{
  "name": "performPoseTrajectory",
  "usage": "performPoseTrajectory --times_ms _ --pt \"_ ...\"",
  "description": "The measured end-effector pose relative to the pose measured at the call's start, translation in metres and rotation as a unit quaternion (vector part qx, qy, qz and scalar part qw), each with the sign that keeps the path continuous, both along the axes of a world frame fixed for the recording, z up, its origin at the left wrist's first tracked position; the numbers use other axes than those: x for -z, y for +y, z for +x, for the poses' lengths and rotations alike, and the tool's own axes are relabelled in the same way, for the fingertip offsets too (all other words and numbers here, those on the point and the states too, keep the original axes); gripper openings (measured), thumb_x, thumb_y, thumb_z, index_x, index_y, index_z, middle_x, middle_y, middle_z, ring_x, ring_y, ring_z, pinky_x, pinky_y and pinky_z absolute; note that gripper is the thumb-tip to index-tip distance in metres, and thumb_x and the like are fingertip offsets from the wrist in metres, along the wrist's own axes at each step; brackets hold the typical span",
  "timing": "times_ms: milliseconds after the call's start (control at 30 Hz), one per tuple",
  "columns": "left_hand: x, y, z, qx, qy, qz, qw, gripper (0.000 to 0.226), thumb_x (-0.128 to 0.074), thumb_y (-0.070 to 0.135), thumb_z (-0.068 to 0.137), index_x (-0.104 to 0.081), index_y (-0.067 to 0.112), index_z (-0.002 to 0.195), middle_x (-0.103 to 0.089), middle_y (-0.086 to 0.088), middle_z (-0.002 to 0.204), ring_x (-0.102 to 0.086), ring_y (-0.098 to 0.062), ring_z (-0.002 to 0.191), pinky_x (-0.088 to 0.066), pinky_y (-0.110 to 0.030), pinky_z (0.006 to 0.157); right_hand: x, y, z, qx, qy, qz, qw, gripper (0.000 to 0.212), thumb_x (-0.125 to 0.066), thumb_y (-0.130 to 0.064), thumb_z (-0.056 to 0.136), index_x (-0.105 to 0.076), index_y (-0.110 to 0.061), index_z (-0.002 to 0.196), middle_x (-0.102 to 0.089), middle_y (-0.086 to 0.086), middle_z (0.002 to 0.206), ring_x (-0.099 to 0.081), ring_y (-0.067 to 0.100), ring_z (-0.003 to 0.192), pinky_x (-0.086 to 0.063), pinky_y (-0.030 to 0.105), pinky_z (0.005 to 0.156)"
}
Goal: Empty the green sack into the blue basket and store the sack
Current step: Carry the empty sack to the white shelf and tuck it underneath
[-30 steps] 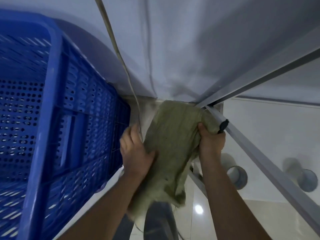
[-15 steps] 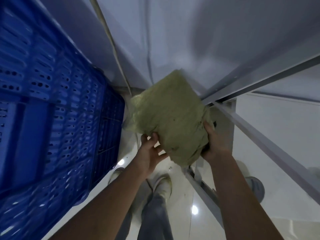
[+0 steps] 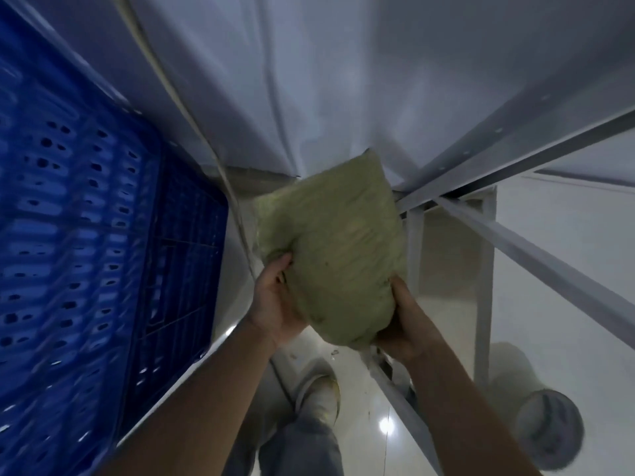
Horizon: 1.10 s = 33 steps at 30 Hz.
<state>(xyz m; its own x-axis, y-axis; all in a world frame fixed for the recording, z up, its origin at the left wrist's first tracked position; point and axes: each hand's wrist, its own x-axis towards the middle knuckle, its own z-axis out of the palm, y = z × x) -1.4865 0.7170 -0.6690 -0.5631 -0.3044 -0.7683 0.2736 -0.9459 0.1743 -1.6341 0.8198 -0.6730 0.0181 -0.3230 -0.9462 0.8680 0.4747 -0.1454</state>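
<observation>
The green sack (image 3: 340, 249) is folded into a flat bundle and held up in the air between both hands, in the middle of the view. My left hand (image 3: 276, 304) grips its lower left edge, fingers curled onto the fabric. My right hand (image 3: 400, 324) holds the lower right corner from underneath. The blue perforated basket (image 3: 103, 255) fills the left side, standing on a white surface; its inside is hidden from here.
A grey metal shelf frame (image 3: 536, 252) runs diagonally on the right, close to the sack. A pale cable (image 3: 192, 118) hangs down the white wall behind. Below are the tiled floor, my shoe (image 3: 319, 393) and a round white container (image 3: 549, 427).
The sack went from hanging crumpled against the wall corner to a folded bundle lifted up in both hands. Both hands shifted to its lower edge, and the view tilted downward.
</observation>
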Motion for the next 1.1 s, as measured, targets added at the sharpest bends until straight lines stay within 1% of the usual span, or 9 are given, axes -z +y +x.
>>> performPoseTrajectory --times_ms 67,167,267,367,433,667,867,967,1100 --pt "0.01 -0.012 -0.011 0.044 -0.082 -0.019 0.995 0.04 -0.057 0.044 0.081 -0.062 0.019 0.112 -0.066 -0.007 0.112 -0.061 -0.027 0.102 -0.05 -0.041 0.083 0.019 -0.002 0.006 0.04 0.028 -0.006 0.999 0.071 -0.067 -0.054 0.063 -0.058 -0.017 0.122 -0.063 0.012 0.123 -0.061 0.031 0.107 -0.046 0.053 0.1" --pt "0.043 -0.014 -0.022 0.108 -0.298 -0.119 0.941 0.055 -0.061 0.04 0.086 -0.044 0.016 0.132 -0.058 -0.009 0.125 -0.058 -0.025 0.109 -0.048 -0.041 0.096 0.05 -0.004 0.009 0.12 0.09 0.039 0.988 0.092 -0.088 -0.048 0.039 -0.059 -0.015 0.119 -0.064 0.014 0.125 -0.065 0.033 0.1 -0.034 0.065 0.104" --pt "0.064 -0.002 -0.014 0.212 -0.457 -0.425 0.752 0.072 -0.067 0.031 0.083 -0.028 0.022 0.142 -0.036 -0.006 0.145 -0.043 -0.019 0.126 -0.041 -0.038 0.105 0.088 0.004 0.011 0.187 0.126 0.117 0.967 0.07 -0.079 -0.032 0.072 -0.049 -0.011 0.132 -0.059 0.012 0.129 -0.061 0.035 0.108 -0.046 0.059 0.097" --pt "0.084 0.013 -0.015 0.429 -0.341 -0.661 0.512 0.068 -0.059 0.04 0.084 -0.032 0.023 0.144 -0.027 -0.007 0.154 -0.033 -0.023 0.137 -0.036 -0.037 0.108 0.12 0.006 0.021 0.232 0.084 0.085 0.965 0.064 -0.07 -0.032 0.08 -0.048 -0.011 0.136 -0.057 0.013 0.134 -0.059 0.032 0.114 -0.057 0.047 0.077" --pt "0.107 0.019 -0.022 0.526 -0.302 -0.674 0.422 0.07 -0.051 0.051 0.082 -0.031 0.029 0.145 -0.018 -0.012 0.158 -0.021 -0.032 0.145 -0.029 -0.041 0.113 0.136 0.0 0.027 0.252 0.067 0.062 0.963 0.064 -0.069 -0.036 0.079 -0.049 -0.012 0.135 -0.058 0.016 0.132 -0.059 0.032 0.114 -0.057 0.044 0.076" --pt "0.169 -0.001 -0.052 0.607 -0.286 -0.671 0.316 0.079 -0.054 0.05 0.084 -0.011 0.039 0.149 0.006 -0.014 0.16 0.005 -0.036 0.147 -0.006 -0.053 0.12 0.189 -0.018 0.038 0.314 0.067 -0.022 0.947 0.06 -0.051 -0.05 0.088 -0.046 -0.019 0.139 -0.052 0.011 0.14 -0.048 0.03 0.13 -0.036 0.051 0.11" --pt "0.205 -0.015 -0.056 0.67 -0.263 -0.645 0.256 0.079 -0.051 0.055 0.086 -0.004 0.042 0.148 0.012 -0.013 0.16 0.007 -0.037 0.147 -0.001 -0.049 0.119 0.2 -0.017 0.036 0.196 0.061 0.158 0.966 0.067 -0.052 -0.058 0.085 -0.043 -0.021 0.141 -0.058 0.009 0.114 -0.059 0.034 0.101 -0.046 0.037 0.066" --pt "0.211 -0.02 -0.053 0.699 -0.255 -0.626 0.234 0.08 -0.048 0.057 0.086 0.002 0.044 0.147 0.014 -0.012 0.16 0.007 -0.035 0.147 -0.004 -0.047 0.12 0.189 -0.005 0.053 0.117 0.2 0.293 0.928 0.062 -0.054 -0.052 0.087 -0.044 -0.023 0.141 -0.06 0.008 0.097 -0.056 0.024 0.072 -0.041 0.029 0.055" --pt "0.206 -0.022 -0.057 0.727 -0.211 -0.566 0.327 0.074 -0.042 0.054 0.09 -0.003 0.036 0.15 0.013 -0.011 0.16 0.011 -0.032 0.147 -0.001 -0.049 0.121 0.165 0.001 0.064 -0.171 0.514 0.194 0.818 0.028 -0.057 -0.023 0.09 -0.063 0.001 0.105 -0.061 0.016 0.104 -0.058 0.027 0.083 -0.042 0.028 0.067"
